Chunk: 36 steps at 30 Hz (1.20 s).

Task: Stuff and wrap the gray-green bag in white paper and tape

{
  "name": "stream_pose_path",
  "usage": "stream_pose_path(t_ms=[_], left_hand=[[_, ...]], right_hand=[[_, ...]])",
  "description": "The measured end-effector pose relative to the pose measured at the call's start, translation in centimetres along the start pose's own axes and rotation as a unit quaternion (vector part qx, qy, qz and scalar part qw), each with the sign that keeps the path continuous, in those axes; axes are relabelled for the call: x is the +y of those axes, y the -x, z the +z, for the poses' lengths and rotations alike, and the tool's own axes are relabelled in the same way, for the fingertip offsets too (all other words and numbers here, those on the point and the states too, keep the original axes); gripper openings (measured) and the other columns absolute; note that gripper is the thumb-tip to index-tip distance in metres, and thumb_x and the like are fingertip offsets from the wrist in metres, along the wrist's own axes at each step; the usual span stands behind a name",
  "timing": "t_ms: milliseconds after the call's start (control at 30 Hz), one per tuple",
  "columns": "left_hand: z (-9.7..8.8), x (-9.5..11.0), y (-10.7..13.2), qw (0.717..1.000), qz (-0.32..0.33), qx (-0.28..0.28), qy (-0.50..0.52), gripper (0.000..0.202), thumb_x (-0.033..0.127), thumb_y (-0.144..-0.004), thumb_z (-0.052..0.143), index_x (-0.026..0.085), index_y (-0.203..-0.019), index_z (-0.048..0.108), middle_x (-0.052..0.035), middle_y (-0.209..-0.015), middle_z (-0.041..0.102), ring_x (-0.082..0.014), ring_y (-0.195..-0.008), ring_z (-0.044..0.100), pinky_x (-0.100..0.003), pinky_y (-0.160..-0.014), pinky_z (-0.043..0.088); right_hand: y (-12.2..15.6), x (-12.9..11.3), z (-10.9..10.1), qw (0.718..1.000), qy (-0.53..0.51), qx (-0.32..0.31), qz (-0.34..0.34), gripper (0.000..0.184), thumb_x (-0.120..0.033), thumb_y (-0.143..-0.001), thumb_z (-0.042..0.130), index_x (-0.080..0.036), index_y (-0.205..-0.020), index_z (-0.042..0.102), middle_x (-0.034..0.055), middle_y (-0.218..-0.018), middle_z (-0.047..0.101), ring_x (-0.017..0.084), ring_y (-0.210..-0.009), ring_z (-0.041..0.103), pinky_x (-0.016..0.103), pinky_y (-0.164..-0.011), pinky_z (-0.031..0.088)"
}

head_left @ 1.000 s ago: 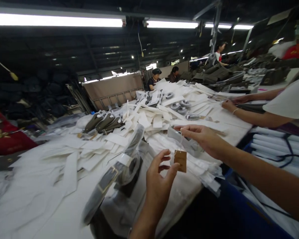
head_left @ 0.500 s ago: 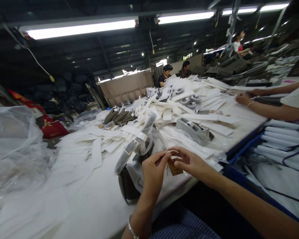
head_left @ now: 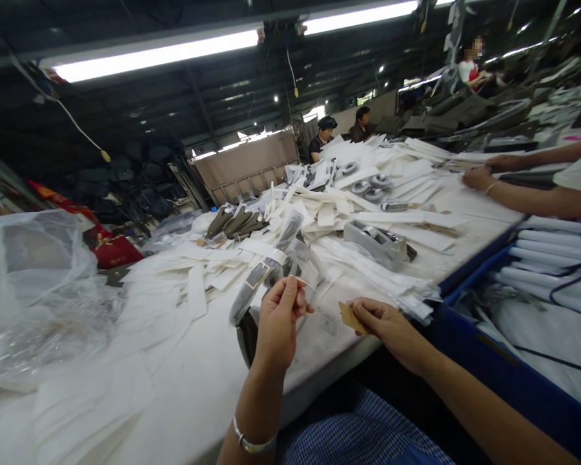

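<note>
White table [head_left: 184, 394]: strewn with paper strips [head_left: 319, 216]
Room: dim, tube lights overhead
Left hand [head_left: 277, 321]: pinching thin string [head_left: 304, 283]
Right hand [head_left: 385, 325]: pinching brown tag [head_left: 350, 316]

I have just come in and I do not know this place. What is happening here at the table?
A person sits at a long white table covered with white paper strips. The right hand pinches a small brown tag. The left hand holds up something thin, perhaps the tag's string, too fine to tell. Just behind it lies a dark bag wrapped in plastic. A tape dispenser stands further back. Another person's arms rest on the table at the right.
</note>
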State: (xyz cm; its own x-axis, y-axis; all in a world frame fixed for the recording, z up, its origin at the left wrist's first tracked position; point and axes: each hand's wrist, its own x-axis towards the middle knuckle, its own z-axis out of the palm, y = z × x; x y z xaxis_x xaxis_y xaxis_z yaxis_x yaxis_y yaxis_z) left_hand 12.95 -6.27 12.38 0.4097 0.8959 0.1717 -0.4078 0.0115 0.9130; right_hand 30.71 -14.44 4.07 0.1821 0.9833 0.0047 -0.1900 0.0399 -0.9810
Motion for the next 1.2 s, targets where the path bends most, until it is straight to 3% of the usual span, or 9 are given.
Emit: stream_pose_path(t_ms=[200,367,467,533,633,767,900,1033,1200], left_hand=[[0.4,0.7,0.2,0.991,-0.079,-0.068,0.086,0.027,0.037,-0.085,0.074,0.013,-0.082,0.062,0.0077,-0.058,0.036,-0.0017,-0.044,0.017,-0.01,-0.039,0.02],[0.8,1.3,0.6,0.987,-0.091,-0.091,0.095,0.025,0.037,-0.086,0.072,0.014,-0.086,0.064,0.0071,-0.062,0.038,-0.0011,-0.045,0.016,-0.01,-0.041,0.02],[0.9,1.6,0.9,0.993,-0.064,-0.084,0.044,0.023,0.037,-0.088,0.069,0.014,-0.091,0.067,0.0027,-0.07,0.05,-0.0008,-0.047,0.024,-0.011,-0.042,0.023],[1.1,1.6,1.1,0.996,-0.042,-0.074,0.018,0.022,0.035,-0.089,0.069,0.015,-0.096,0.069,0.0005,-0.074,0.054,-0.002,-0.05,0.031,-0.012,-0.044,0.025],[1.2,1.5,1.4,0.997,-0.029,-0.072,-0.006,0.019,0.032,-0.091,0.067,0.017,-0.103,0.07,0.0028,-0.065,0.049,-0.0037,-0.053,0.036,-0.012,-0.048,0.03],[0.5,1.9,2.1,0.998,-0.013,-0.065,-0.018,0.017,0.03,-0.092,0.064,0.021,-0.107,0.069,-0.0008,-0.08,0.061,-0.0054,-0.058,0.047,-0.015,-0.053,0.041],[-1.3,2.8,3.0,0.997,0.025,-0.029,-0.061,0.018,0.03,-0.092,0.066,0.021,-0.106,0.07,-0.0034,-0.092,0.066,-0.0062,-0.065,0.056,-0.017,-0.063,0.049],[-3.4,4.5,3.7,0.973,0.072,-0.004,-0.219,0.021,0.033,-0.092,0.064,0.02,-0.107,0.069,-0.0054,-0.093,0.071,-0.0123,-0.075,0.065,-0.023,-0.073,0.055],[-6.6,7.7,3.4,0.892,0.198,0.114,-0.39,0.026,0.038,-0.093,0.062,0.021,-0.111,0.069,-0.0051,-0.097,0.073,-0.0173,-0.082,0.069,-0.027,-0.077,0.057]], right_hand=[[0.3,1.4,1.3,0.99,-0.112,-0.068,0.056,0.046,-0.055,-0.084,0.068,-0.023,-0.116,0.062,0.0006,-0.088,0.067,0.011,-0.069,0.057,0.022,-0.061,0.041],[0.0,3.2,2.4,0.997,-0.01,-0.077,0.005,0.05,-0.057,-0.083,0.068,-0.02,-0.117,0.063,0.0017,-0.08,0.066,0.016,-0.074,0.061,0.029,-0.071,0.048],[0.0,2.9,3.2,0.994,0.039,-0.056,-0.083,0.051,-0.057,-0.088,0.06,-0.024,-0.127,0.06,0.0092,-0.12,0.065,0.025,-0.111,0.06,0.041,-0.099,0.047],[0.1,2.1,4.1,0.986,0.038,-0.065,-0.151,0.056,-0.056,-0.091,0.056,-0.031,-0.141,0.049,0.0072,-0.148,0.047,0.027,-0.136,0.043,0.046,-0.114,0.035],[0.2,0.8,5.8,0.977,0.042,-0.066,-0.198,0.07,-0.05,-0.086,0.067,-0.038,-0.148,0.038,0.0034,-0.154,0.039,0.027,-0.143,0.035,0.046,-0.118,0.031],[0.1,-0.1,7.3,0.988,0.002,-0.042,-0.15,0.053,-0.045,-0.086,0.069,-0.03,-0.135,0.055,0.0072,-0.112,0.069,0.023,-0.1,0.066,0.04,-0.093,0.053],[0.2,-0.6,7.3,0.995,-0.036,-0.07,-0.062,0.038,-0.054,-0.084,0.067,-0.019,-0.099,0.072,0.0035,-0.062,0.062,0.016,-0.057,0.06,0.026,-0.051,0.049],[-0.4,-1.5,7.4,0.997,-0.029,-0.077,-0.003,0.042,-0.059,-0.077,0.072,-0.018,-0.087,0.072,0.0022,-0.059,0.06,0.012,-0.043,0.054,0.021,-0.038,0.04],[-3.4,-1.9,8.3,0.994,0.073,-0.076,-0.012,0.042,-0.06,-0.081,0.065,-0.019,-0.088,0.074,0.0013,-0.058,0.061,0.011,-0.037,0.052,0.02,-0.033,0.036]])
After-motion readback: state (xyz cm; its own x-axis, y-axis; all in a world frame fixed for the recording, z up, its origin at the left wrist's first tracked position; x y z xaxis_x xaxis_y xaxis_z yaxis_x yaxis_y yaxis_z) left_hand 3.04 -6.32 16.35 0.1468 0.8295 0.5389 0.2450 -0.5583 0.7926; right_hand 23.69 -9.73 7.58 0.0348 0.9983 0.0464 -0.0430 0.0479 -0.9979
